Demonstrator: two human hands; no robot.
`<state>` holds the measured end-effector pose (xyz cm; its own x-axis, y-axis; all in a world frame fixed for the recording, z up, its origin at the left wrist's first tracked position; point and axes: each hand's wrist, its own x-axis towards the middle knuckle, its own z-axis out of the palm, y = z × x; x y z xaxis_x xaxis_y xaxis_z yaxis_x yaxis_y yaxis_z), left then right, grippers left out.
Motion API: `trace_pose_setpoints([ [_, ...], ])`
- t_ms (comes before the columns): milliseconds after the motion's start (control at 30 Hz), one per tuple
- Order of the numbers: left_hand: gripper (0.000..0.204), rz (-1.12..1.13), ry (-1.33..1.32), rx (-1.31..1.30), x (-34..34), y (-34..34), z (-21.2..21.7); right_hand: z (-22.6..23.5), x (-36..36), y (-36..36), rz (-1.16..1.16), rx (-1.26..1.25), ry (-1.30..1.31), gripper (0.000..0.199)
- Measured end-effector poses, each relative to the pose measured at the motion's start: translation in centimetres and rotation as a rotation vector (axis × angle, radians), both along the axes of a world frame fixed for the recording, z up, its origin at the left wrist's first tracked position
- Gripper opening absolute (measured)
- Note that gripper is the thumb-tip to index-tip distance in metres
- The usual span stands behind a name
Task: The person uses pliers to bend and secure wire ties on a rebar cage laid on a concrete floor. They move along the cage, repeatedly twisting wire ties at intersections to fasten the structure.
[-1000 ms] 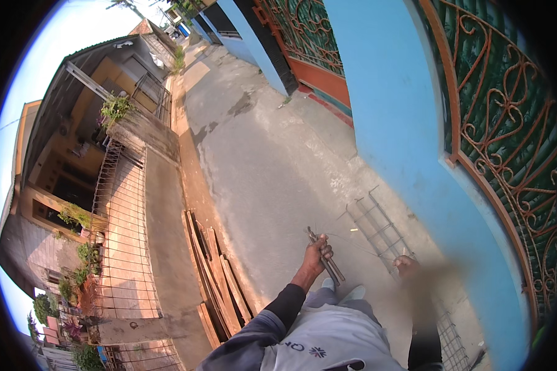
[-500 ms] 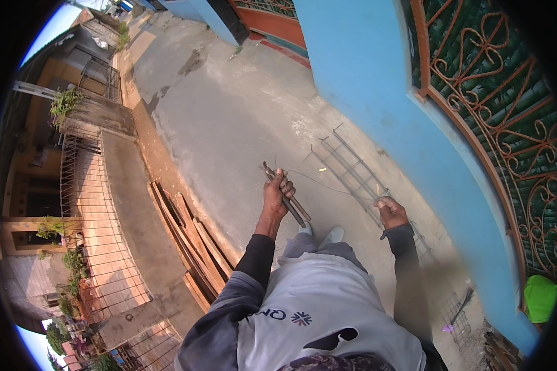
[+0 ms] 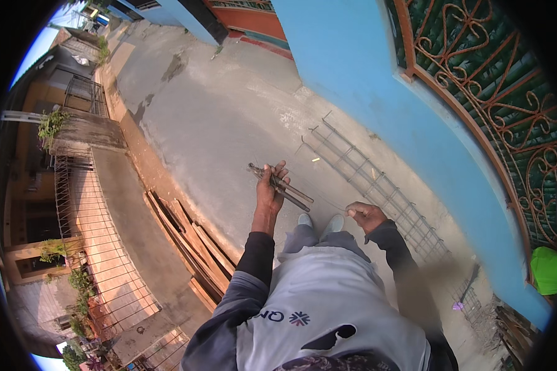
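My left hand (image 3: 268,193) holds a pair of long-handled pincers (image 3: 297,202), its thumb across them and some fingers partly extended. The jaws point up and left, and the two handles slant down to the right, slightly apart. A thin wire (image 3: 333,203) runs from near the pincers toward my right hand (image 3: 367,217), which is closed in a pinch on its end. Much of the wire fades against the grey pavement. Beyond my right hand, a long rebar cage (image 3: 368,176) of thin bars and ties lies on the ground.
My shoes (image 3: 335,222) stand on the concrete lane (image 3: 210,117). Long wooden planks (image 3: 195,241) are stacked at the left by a low wall. Along the right rises a blue wall (image 3: 346,68) with an ornate metal grille (image 3: 476,80). A bright green object (image 3: 548,271) sits at the lower right.
My right hand has moved left, closer to the pincers, bringing the wire with it. My left hand has shifted slightly left and its fingers have loosened. The view has turned a little.
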<state>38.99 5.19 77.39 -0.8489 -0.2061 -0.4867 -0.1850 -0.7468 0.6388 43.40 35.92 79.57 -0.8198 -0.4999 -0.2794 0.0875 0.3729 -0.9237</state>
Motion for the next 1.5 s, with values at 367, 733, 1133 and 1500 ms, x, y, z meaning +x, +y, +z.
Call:
trace_pose_setpoints([
  [367,0.026,-0.181,-0.175,-0.261,2.9,-0.9,-2.9,-2.0,2.1,-1.9,0.028,0.108,0.061,0.018],
  [733,0.024,-0.883,-0.065,-0.712,4.6,4.8,0.4,-3.7,-6.2,-4.0,-0.153,0.155,0.070,0.023],
  [1133,0.009,-0.130,-0.298,0.235,5.1,2.3,-6.7,-8.3,0.3,-10.8,-0.051,0.206,-0.045,0.026],
  [1500,0.006,0.099,-0.374,0.352,4.8,1.3,-7.4,-8.9,2.7,-8.6,0.027,0.131,-0.260,0.026],
])
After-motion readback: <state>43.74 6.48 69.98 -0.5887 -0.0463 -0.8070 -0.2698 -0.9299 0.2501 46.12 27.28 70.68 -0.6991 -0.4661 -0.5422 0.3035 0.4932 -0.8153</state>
